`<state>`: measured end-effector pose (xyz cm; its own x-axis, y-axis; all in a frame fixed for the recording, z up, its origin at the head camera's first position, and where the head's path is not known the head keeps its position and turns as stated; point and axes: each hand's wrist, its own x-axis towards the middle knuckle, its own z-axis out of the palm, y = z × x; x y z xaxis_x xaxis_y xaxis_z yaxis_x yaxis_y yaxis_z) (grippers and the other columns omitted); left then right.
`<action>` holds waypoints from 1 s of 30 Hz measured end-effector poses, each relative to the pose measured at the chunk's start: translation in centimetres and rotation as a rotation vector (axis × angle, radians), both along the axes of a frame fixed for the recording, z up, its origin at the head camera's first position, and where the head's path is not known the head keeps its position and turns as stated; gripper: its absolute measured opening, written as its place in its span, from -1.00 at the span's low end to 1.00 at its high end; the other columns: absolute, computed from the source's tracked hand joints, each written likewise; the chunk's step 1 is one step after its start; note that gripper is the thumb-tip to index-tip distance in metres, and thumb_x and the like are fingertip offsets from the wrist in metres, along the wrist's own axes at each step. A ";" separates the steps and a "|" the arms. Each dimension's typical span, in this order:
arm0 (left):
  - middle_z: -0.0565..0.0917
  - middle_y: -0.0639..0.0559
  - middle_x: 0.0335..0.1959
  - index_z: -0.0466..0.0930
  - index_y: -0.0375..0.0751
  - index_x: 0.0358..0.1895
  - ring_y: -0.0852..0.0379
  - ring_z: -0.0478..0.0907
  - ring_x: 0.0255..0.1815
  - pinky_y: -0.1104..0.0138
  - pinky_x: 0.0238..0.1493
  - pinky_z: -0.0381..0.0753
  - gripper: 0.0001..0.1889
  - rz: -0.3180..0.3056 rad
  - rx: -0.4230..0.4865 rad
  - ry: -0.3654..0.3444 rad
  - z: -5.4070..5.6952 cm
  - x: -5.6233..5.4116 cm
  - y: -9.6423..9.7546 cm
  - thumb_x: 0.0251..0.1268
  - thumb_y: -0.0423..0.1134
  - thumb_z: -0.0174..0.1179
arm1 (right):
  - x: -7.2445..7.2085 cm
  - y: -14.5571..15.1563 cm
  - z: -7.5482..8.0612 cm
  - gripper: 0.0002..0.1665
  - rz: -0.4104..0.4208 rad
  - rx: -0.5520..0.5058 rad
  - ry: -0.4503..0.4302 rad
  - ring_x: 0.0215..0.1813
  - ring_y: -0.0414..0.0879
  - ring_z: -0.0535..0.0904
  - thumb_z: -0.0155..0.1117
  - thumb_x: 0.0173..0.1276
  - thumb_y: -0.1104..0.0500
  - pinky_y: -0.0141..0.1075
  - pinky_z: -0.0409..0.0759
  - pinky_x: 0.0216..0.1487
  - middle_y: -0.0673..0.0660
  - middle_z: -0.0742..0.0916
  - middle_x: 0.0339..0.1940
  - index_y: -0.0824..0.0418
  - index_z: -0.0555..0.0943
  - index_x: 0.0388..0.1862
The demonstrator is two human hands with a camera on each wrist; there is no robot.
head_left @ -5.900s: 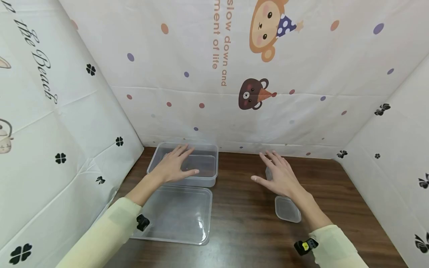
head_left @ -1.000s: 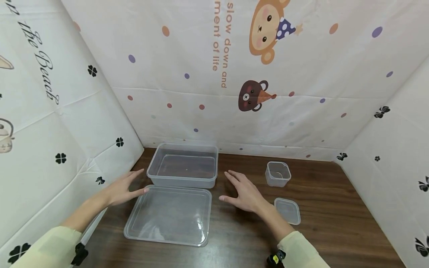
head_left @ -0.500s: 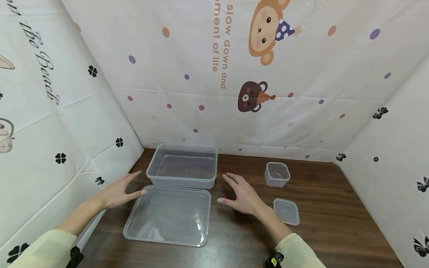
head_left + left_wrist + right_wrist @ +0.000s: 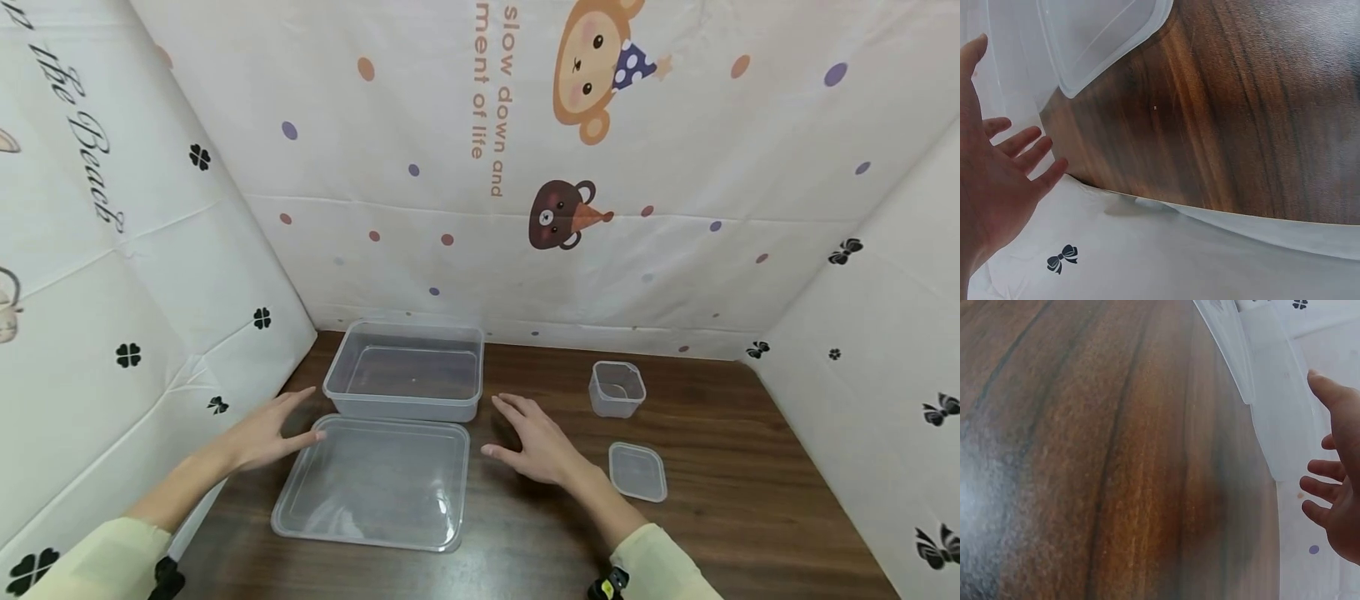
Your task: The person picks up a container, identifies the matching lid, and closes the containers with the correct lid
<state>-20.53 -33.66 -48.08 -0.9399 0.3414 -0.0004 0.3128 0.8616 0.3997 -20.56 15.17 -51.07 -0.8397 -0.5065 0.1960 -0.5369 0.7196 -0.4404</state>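
A large clear plastic food container [image 4: 405,408] stands without its lid at the back left of the table. Its flat rectangular lid [image 4: 375,483] lies just in front of it. My left hand [image 4: 258,433] hovers by the lid's upper left corner, fingers spread and holding nothing; whether the thumb touches the lid I cannot tell. To the right of the lid and container is my right hand [image 4: 536,442], empty, its fingers loosely extended. In the left wrist view the open palm [image 4: 1004,181] shows. The right wrist view shows the other hand [image 4: 1341,475] near the container's side.
A small clear square container [image 4: 617,390] stands at the back right, and its small lid [image 4: 637,472] lies in front of it. The dark wooden table [image 4: 720,517] is bounded by a printed white cloth [image 4: 675,275] behind and on both sides.
From above the large container and near the small one, my hands have come down to either side of the large lid and container. Over the last second they barely move.
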 end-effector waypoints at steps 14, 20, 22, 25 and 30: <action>0.42 -0.48 0.42 0.31 -0.45 0.56 -0.51 0.47 0.35 -0.35 0.20 0.53 -0.07 -0.023 -0.031 -0.006 -1.0 1.0 -0.2 0.40 0.21 0.35 | 0.1 -0.8 -1.1 0.07 0.030 0.004 0.018 0.58 0.16 0.34 0.28 0.46 -0.44 0.12 0.45 0.47 0.26 0.46 0.57 0.29 0.38 0.62; 0.48 -0.46 0.31 0.35 -0.52 0.50 -0.42 0.57 0.23 -0.27 0.15 0.61 -0.04 -0.027 -0.026 -0.014 -1.7 1.3 -0.2 0.32 0.19 0.43 | 0.5 -1.2 -1.1 0.04 0.044 -0.001 -0.010 0.58 0.13 0.34 0.30 0.46 -0.41 0.09 0.43 0.49 0.23 0.46 0.57 0.26 0.38 0.62; 0.51 -0.41 0.26 0.36 -0.56 0.48 -0.34 0.61 0.16 -0.22 0.12 0.64 -0.03 -0.029 -0.021 -0.009 -1.8 1.4 -0.2 0.30 0.18 0.44 | 0.5 -1.3 -1.1 0.04 0.047 -0.003 -0.016 0.58 0.13 0.34 0.31 0.47 -0.40 0.09 0.43 0.50 0.23 0.46 0.57 0.27 0.37 0.63; 0.55 -0.33 0.18 0.37 -0.58 0.46 -0.25 0.65 0.11 -0.16 0.09 0.66 -0.04 -0.028 -0.017 -0.004 -2.0 1.5 -0.2 0.30 0.18 0.45 | 0.6 -1.4 -1.1 0.03 0.054 -0.010 -0.025 0.58 0.14 0.35 0.32 0.48 -0.37 0.09 0.44 0.49 0.23 0.46 0.56 0.30 0.36 0.62; 0.57 -0.27 0.15 0.40 -0.55 0.44 -0.23 0.65 0.11 -0.17 0.07 0.67 -0.06 -0.024 -0.026 0.007 -2.5 1.5 -0.2 0.29 0.19 0.45 | 0.6 -1.6 -1.4 0.06 0.060 -0.008 -0.062 0.58 0.13 0.35 0.27 0.49 -0.40 0.08 0.45 0.48 0.22 0.44 0.57 0.31 0.33 0.64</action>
<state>-18.99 -33.91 -50.62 -0.9314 0.3639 -0.0029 0.3363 0.8638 0.3752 -19.92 13.60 -52.48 -0.8183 -0.5551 0.1492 -0.5507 0.6829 -0.4800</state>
